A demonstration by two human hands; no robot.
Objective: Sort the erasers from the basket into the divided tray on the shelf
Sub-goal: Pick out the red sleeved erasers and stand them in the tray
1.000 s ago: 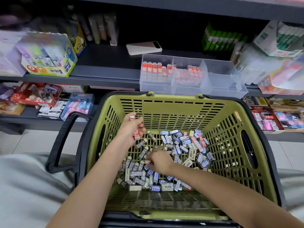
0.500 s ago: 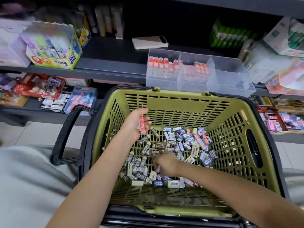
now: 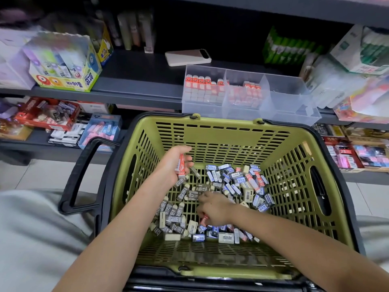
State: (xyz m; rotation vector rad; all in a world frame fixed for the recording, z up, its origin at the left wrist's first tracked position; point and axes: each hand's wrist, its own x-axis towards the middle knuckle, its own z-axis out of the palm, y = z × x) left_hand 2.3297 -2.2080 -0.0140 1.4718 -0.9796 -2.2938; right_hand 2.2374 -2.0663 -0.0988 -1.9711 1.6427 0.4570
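A green basket (image 3: 212, 131) holds a heap of small erasers (image 3: 237, 182) in grey, blue and red sleeves. My left hand (image 3: 172, 163) hovers over the basket's left side and holds red-sleeved erasers (image 3: 181, 166) upright in its curled fingers. My right hand (image 3: 214, 208) is down in the pile near the middle, its fingers pinching a red eraser (image 3: 203, 220). On the shelf behind stands the clear divided tray (image 3: 290, 106). Its left and middle compartments hold red erasers, while the right one looks empty.
A white phone (image 3: 188, 57) lies on the shelf behind the tray. A glue box (image 3: 67, 64) stands at the left, stationery packs (image 3: 357, 66) crowd the right. The basket's black handle (image 3: 82, 175) sticks out to the left. Lower shelves hold more boxed goods.
My right hand has shifted toward me through the pile and now pinches a red eraser. My left hand stays above the basket with its red erasers. The camera has tilted slightly.
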